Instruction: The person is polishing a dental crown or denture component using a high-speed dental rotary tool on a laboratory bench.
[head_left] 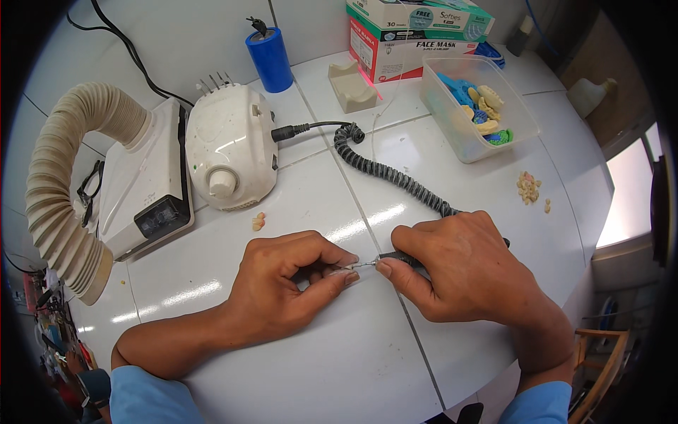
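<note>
A small, pale, hard-looking piece, mostly hidden by fingertips, is above the middle of the counter, toward its near edge. The left hand is clamped on it, thumb and forefinger pinching. Against or just beside it is the thin silver metal bit of a black, pen-shaped handpiece, around whose barrel the right hand is closed. The hands are near each other, joined only through piece and tool.

The piece is probably light, stiff and easily lost from the fingers, perhaps brittle at thin edges; its sides, clear of the bit, look the best hold. The handpiece seems rigid and heavier, best gripped along the barrel, with its grey coiled cord likely tugging.

The cord reaches toward a white, rounded control unit on the counter's left half. Before that unit lie a few tooth-like pieces; at the left edge is a ribbed cream hose. A cream cradle stands toward the far edge; toward the right edge are a translucent plastic tub and a pile of small cream pieces.
</note>
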Available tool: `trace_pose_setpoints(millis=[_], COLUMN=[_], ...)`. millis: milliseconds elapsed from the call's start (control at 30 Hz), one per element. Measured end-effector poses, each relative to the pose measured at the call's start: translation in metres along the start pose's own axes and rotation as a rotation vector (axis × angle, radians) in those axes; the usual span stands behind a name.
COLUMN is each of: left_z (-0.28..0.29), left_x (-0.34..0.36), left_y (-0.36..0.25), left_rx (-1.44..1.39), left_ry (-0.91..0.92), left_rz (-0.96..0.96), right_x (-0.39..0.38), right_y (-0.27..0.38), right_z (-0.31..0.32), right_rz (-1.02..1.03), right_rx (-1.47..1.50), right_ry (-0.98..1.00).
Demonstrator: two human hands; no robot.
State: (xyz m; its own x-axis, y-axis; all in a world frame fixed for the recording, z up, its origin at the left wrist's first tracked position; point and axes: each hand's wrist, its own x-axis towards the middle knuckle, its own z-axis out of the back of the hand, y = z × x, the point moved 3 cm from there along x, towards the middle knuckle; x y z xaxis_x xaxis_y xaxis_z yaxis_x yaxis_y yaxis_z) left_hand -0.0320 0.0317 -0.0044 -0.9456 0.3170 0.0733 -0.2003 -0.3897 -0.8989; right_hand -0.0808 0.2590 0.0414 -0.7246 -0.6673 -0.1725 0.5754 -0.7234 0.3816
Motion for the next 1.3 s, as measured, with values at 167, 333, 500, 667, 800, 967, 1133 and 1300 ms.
trace_pose_setpoints(millis=[167,333,500,667,800,967,1133,1300], left_z=[0.0013,0.001,-0.001,-0.0002,-0.0002,-0.0019,-0.0018,-0.0031], left_x=[0.0002,-0.0004,-0.001,-0.0008,-0.0012,-0.0005,-0.0018,-0.001], left_y=[-0.0022,-0.0023,-0.0009,-0.0007,0.0014,0.0032,0.0016,0.0006], left_rx=[0.016,0.007,-0.089,-0.077,-0.067,-0.137,-0.162,-0.179], left_ry=[0.024,0.036,-0.034,-0.004,0.013,0.0,0.004,0.019], left_rz=[0.0,0.025,0.087,0.094,0.104,0.098,0.085,0.137], right_x=[0.0007,0.0016,0.0021,0.0033,0.0026,0.0023,0.0026,0.0022], right_y=[0.0004,-0.0002,-0.0044,-0.0074,-0.0071,-0.0061,-0.0046,-0.0058], right_z=[0.0014,0.0025,0.0056,0.0043,0.0025,0.0026,0.0034,0.0034], right_rz=[0.002,-0.015,-0.006,-0.028,-0.018,-0.02,-0.018,-0.021], right_rx=[0.008,0.03,0.091,0.105,0.088,0.083,0.074,0.077], right_ry=[0.005,0.02,0.014,-0.033,-0.081,-0.071,-0.056,-0.044])
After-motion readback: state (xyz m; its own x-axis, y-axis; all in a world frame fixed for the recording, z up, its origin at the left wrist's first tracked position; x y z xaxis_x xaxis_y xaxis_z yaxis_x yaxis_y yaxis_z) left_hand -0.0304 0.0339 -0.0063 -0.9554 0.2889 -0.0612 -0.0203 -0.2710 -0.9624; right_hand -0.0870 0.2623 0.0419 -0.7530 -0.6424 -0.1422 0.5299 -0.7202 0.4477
